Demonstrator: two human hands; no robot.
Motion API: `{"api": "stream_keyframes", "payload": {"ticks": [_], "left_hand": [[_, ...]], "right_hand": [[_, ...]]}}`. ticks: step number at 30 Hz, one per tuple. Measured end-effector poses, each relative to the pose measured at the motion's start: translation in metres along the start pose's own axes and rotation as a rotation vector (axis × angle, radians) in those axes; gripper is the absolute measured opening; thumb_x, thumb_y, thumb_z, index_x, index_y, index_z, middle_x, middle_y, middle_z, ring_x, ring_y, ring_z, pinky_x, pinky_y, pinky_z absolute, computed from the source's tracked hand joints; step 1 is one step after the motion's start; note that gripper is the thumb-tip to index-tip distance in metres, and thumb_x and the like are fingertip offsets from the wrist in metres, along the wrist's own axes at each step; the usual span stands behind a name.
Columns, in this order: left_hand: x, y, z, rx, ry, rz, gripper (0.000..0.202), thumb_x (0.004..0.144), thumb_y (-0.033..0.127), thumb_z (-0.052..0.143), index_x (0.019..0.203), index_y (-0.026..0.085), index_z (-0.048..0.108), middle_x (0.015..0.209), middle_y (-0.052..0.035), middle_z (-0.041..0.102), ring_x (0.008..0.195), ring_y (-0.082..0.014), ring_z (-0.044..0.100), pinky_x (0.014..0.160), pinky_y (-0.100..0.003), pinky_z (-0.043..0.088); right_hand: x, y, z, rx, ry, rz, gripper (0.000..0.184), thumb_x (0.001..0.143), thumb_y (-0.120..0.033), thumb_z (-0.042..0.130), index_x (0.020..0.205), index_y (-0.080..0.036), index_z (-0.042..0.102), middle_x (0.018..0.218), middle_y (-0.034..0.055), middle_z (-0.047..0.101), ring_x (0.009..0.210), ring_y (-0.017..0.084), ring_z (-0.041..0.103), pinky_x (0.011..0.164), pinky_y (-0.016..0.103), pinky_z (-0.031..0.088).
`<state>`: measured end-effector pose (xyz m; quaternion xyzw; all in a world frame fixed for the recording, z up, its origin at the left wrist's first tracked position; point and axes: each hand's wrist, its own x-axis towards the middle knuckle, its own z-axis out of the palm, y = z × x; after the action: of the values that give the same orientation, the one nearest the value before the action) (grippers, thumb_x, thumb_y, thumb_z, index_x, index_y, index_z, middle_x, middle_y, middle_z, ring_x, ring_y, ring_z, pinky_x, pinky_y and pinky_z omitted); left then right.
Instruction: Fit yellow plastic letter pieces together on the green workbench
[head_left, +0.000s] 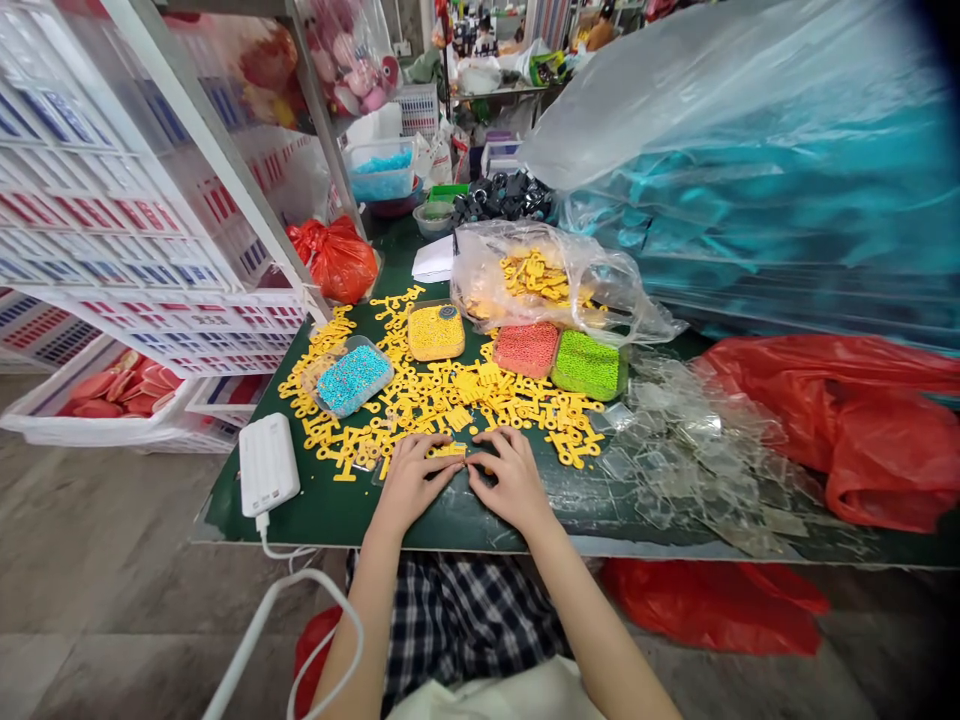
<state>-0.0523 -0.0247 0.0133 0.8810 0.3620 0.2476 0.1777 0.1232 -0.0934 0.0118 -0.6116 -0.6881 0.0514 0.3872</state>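
My left hand (pixel 415 476) and my right hand (pixel 510 476) rest side by side near the front edge of the green table (pixel 330 510). Their fingertips meet on a small yellow plastic piece (pixel 448 452) and pinch it from both sides. Just beyond them lies a wide heap of yellow plastic pieces (pixel 450 395). Four clear trays of beads stand in the heap: blue (pixel 351 378), yellow (pixel 435 332), pink (pixel 526 349) and green (pixel 589 364).
A white power bank (pixel 267 463) with a cable lies at the table's left front. A clear bag of yellow pieces (pixel 544 280) sits behind the trays. Clear plastic sleeves (pixel 690 450) and red bags (pixel 862 420) cover the right; stacked white crates (pixel 112 200) stand left.
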Motion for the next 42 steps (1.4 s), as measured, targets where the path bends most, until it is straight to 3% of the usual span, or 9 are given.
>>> {"api": "stream_keyframes", "payload": {"ticks": [5,14,21,28,34,38,42], "left_hand": [[0.0,-0.002,0.001,-0.071,0.088,-0.011,0.021,0.095,0.031,0.055,0.103,0.03,0.075,0.109,-0.0045,0.069,0.105,-0.0231,0.056,0.095,-0.046,0.047],[0.0,0.003,-0.002,0.047,-0.03,0.027,0.018,0.089,0.03,0.064,0.103,0.034,0.075,0.119,-0.0014,0.068,0.108,-0.0248,0.054,0.095,-0.046,0.045],[0.001,0.002,-0.001,0.057,-0.043,0.021,0.017,0.088,0.03,0.066,0.102,0.033,0.076,0.123,-0.0008,0.067,0.109,-0.0253,0.054,0.095,-0.046,0.046],[0.001,0.001,0.0,-0.006,0.083,0.072,0.018,0.09,0.031,0.062,0.104,0.03,0.073,0.115,-0.004,0.069,0.107,-0.024,0.057,0.095,-0.045,0.045],[0.002,-0.002,0.002,-0.025,0.179,0.097,0.018,0.093,0.035,0.058,0.096,0.028,0.074,0.102,-0.0043,0.072,0.099,-0.0226,0.061,0.091,-0.043,0.046],[0.003,-0.004,0.003,-0.044,0.208,0.125,0.019,0.093,0.035,0.056,0.093,0.027,0.073,0.097,-0.0033,0.072,0.093,-0.0214,0.062,0.088,-0.04,0.046],[0.004,-0.007,0.004,-0.05,0.209,0.145,0.017,0.093,0.034,0.057,0.093,0.026,0.073,0.093,-0.003,0.071,0.092,-0.0217,0.062,0.086,-0.04,0.045]], "right_hand": [[0.001,0.0,0.0,-0.001,0.031,0.0,0.013,0.083,-0.018,0.061,0.083,-0.024,0.072,0.102,0.0055,0.066,0.107,0.026,0.048,0.091,0.042,0.044],[0.001,0.0,-0.001,0.009,0.009,0.002,0.013,0.083,-0.018,0.062,0.081,-0.025,0.073,0.103,0.0053,0.066,0.107,0.026,0.049,0.091,0.043,0.045],[-0.001,0.0,-0.001,0.027,0.017,-0.037,0.012,0.08,-0.017,0.064,0.078,-0.025,0.073,0.104,0.0043,0.067,0.107,0.027,0.048,0.092,0.044,0.044],[0.003,-0.004,-0.002,0.021,0.061,-0.02,0.013,0.084,-0.018,0.061,0.082,-0.024,0.072,0.098,0.0045,0.067,0.104,0.024,0.051,0.091,0.041,0.045],[0.008,-0.006,-0.019,-0.021,0.173,0.046,0.016,0.087,-0.02,0.057,0.089,-0.026,0.073,0.093,0.0039,0.068,0.098,0.021,0.054,0.088,0.037,0.047],[0.002,0.017,-0.043,-0.146,0.225,0.128,0.015,0.089,-0.024,0.057,0.091,-0.026,0.072,0.096,0.0038,0.067,0.098,0.021,0.053,0.089,0.036,0.046],[-0.013,0.065,-0.079,-0.446,0.224,0.237,0.021,0.092,-0.025,0.052,0.103,-0.024,0.07,0.105,0.0062,0.067,0.102,0.025,0.051,0.087,0.039,0.045]]}}
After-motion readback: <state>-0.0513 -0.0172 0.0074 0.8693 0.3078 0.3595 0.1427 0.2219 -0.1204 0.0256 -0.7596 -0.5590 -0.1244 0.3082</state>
